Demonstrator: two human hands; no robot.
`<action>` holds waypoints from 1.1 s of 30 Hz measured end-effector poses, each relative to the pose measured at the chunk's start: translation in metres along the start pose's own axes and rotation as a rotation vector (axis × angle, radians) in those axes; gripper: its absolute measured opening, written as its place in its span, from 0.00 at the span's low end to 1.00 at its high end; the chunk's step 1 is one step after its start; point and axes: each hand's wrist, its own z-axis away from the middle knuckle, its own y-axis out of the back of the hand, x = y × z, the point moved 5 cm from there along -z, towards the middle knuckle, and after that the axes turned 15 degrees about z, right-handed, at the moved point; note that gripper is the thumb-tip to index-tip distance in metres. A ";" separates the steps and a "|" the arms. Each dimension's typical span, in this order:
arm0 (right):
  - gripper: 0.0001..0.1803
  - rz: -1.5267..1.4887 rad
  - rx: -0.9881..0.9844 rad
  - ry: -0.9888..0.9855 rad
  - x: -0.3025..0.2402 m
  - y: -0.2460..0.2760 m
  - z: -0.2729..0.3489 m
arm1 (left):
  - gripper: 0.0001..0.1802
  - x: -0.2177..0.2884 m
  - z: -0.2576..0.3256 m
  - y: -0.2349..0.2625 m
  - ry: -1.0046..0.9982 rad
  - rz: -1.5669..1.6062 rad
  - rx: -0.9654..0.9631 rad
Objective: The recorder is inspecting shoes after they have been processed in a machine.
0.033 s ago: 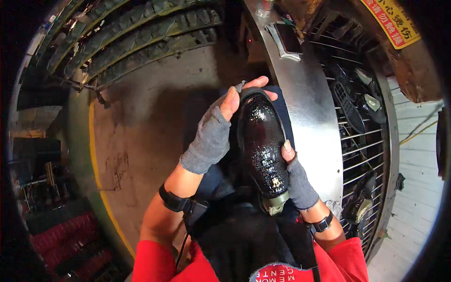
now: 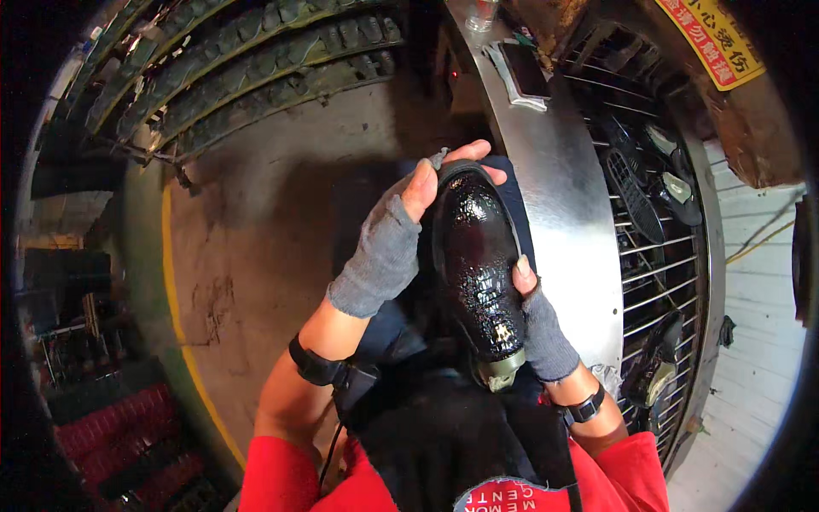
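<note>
A glossy black shoe (image 2: 478,256) with a crinkled surface lies lengthwise over my lap, its rounded toe away from me. At its near end a dull green last (image 2: 502,371) sticks out. My left hand (image 2: 405,209), in a grey fingerless glove, is closed round the toe, the thumb on the left and the fingertips beyond the far rim. My right hand (image 2: 542,320), gloved alike, grips the right side near the heel. Its thumb rests along the edge; its other fingers are hidden underneath.
A metal bench (image 2: 563,205) runs along my right, bearing a dark flat device (image 2: 525,68) on a white cloth. Beyond it, several shoes, including one dark sole (image 2: 636,196), lie on a barred rack (image 2: 640,276). Shoe-filled shelves (image 2: 256,64) stand far left, and a yellow warning sign (image 2: 712,38) hangs upper right.
</note>
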 end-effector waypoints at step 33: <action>0.36 0.362 0.224 0.074 -0.092 0.060 0.062 | 0.56 0.033 0.064 -0.050 -0.078 0.125 -0.178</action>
